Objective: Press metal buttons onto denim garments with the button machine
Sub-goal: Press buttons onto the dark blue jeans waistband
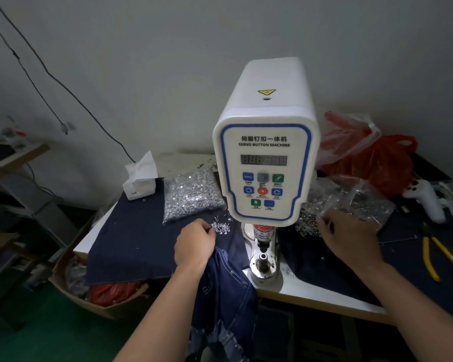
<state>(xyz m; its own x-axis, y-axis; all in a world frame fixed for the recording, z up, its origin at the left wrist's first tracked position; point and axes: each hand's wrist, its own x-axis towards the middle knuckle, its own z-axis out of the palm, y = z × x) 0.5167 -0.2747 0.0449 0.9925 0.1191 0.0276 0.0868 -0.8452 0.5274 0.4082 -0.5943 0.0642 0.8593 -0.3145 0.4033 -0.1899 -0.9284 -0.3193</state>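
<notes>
Here, left hand [194, 241] fingers pinch loose studs [221, 227]; right hand [349, 236] fingers' state unclear.

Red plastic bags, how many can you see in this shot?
2 for sure. One red plastic bag sits on the table behind and right of the button machine; another red bag lies in the cardboard box on the floor. More may be hidden.

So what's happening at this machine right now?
A person sits at a servo button machine. The left hand reaches into a small pile of loose tacks on dark cloth; the right hand picks at a pile of buttons. A denim garment hangs off the table edge, not yet under the press.
</notes>
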